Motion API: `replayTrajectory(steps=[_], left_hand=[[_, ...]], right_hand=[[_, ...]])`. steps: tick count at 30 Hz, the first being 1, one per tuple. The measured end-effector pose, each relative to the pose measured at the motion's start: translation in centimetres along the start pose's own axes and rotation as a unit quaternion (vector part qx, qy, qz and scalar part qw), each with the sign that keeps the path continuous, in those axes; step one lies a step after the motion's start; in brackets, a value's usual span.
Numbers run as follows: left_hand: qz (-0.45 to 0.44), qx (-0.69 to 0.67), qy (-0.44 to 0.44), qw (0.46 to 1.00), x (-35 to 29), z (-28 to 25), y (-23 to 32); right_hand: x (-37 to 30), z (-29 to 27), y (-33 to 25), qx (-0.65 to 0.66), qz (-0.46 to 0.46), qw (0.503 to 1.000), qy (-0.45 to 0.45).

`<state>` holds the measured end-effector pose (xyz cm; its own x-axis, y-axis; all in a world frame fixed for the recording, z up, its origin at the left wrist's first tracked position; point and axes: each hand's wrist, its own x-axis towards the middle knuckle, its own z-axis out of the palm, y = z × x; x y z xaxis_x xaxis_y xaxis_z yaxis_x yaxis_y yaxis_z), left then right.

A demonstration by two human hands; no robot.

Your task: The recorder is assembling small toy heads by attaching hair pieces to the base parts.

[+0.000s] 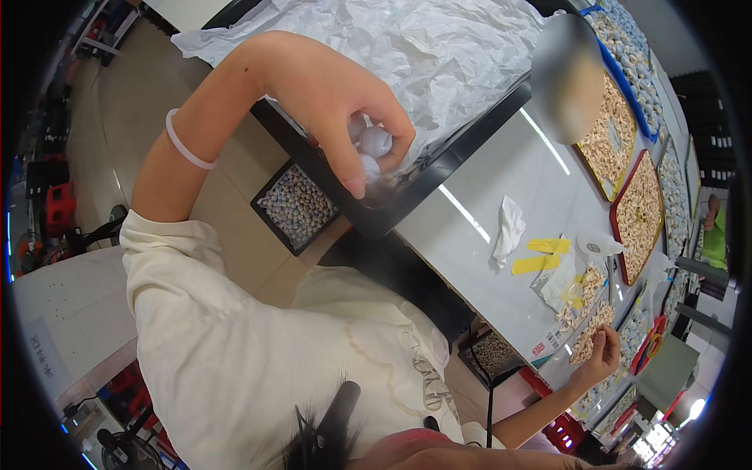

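Dark hair (304, 454); lettered shirt (266, 329); left fingers (401, 131) hold pale balls (376, 141); print (546, 343) on table (462, 247).

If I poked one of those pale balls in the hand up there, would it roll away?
Probably: the pale balls look round, so one on something flat would likely roll. They might be slippery too, since their surface looks smooth. And they're likely easy to lift, because several fit inside the curled left hand.
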<state>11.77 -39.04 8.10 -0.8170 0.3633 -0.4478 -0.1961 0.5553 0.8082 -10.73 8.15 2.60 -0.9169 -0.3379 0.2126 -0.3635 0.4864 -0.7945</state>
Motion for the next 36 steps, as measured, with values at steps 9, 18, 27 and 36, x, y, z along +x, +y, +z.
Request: replayTrajectory(steps=[9, 18, 27, 36], left_hand=[[0.006, -0.160, 0.290, 0.944, -2.1, -0.8, 0.4], [0.208, -0.568, 0.416, 0.679, -2.1, 0.1, 2.0], [0.189, -0.305, 0.323, 0.875, 4.0, 2.1, 8.3], [0.039, 0.154, 0.188, 0.969, 18.9, 2.2, 8.7]], right_hand=[[0.1, 0.0, 0.6, 0.009, -0.015, 1.000, 0.006], [-0.5, -0.3, 0.7, 0.029, -0.018, 0.999, 0.025], [-0.9, -0.7, 0.9, 0.087, -0.023, 0.996, 0.021], [-3.7, -1.0, 1.0, 0.216, -0.013, 0.973, 0.082]])
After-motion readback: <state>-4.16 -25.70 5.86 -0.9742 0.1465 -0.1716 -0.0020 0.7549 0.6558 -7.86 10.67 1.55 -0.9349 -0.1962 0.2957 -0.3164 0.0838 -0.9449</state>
